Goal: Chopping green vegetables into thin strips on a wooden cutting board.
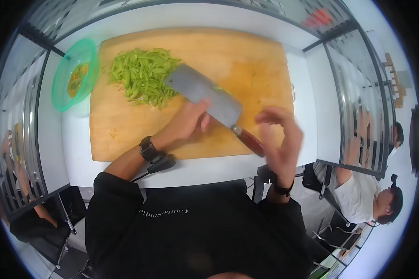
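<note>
A cleaver with a broad metal blade and a red-brown handle lies slantwise over the wooden cutting board. Its far left end overlaps a pile of thin green vegetable strips, and a few green bits show along its upper edge. My left hand is at the blade's lower edge, the thumb overlapping the metal; whether it grips the blade is unclear. Blurred and with curved fingers apart, my right hand is beside the handle's end, nothing visible between its fingers.
A translucent green plastic bowl holding yellowish-brown scraps stands left of the board, on a white table. Dark-framed clear panels enclose the sides and back. Near my left wrist lies a black cable connector. A seated person is at the right.
</note>
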Action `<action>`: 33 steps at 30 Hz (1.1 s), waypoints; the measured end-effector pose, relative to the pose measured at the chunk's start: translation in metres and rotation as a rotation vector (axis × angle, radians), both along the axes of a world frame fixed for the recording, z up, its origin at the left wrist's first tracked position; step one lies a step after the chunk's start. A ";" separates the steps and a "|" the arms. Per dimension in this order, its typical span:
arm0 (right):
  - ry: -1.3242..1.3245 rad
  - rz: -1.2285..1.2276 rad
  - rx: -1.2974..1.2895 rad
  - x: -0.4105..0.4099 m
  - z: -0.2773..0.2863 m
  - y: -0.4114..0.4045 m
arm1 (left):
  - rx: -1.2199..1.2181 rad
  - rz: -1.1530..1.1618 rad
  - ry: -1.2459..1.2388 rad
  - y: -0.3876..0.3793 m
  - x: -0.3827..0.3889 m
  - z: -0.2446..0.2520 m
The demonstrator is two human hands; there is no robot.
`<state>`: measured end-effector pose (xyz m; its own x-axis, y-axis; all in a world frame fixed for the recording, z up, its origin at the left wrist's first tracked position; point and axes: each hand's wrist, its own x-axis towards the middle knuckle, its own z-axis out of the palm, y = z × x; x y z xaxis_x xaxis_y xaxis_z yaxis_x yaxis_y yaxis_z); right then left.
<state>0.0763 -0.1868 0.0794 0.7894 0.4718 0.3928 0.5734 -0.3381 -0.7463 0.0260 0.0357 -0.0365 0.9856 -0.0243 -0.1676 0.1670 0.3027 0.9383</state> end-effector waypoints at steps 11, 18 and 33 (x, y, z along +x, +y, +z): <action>0.432 1.329 0.984 -0.042 0.078 0.030 | 0.007 0.054 0.061 0.006 0.007 0.002; 0.474 1.387 1.017 -0.057 0.066 0.045 | 0.029 0.041 -0.006 0.009 0.000 -0.001; 0.477 0.989 0.883 -0.036 0.044 0.036 | 0.094 0.126 0.027 0.004 0.005 -0.021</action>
<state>0.0398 -0.1508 0.1235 0.4203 0.6439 0.6393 -0.0696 0.7254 -0.6848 0.0314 0.0398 -0.0572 0.9750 0.1164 -0.1893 0.1583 0.2338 0.9593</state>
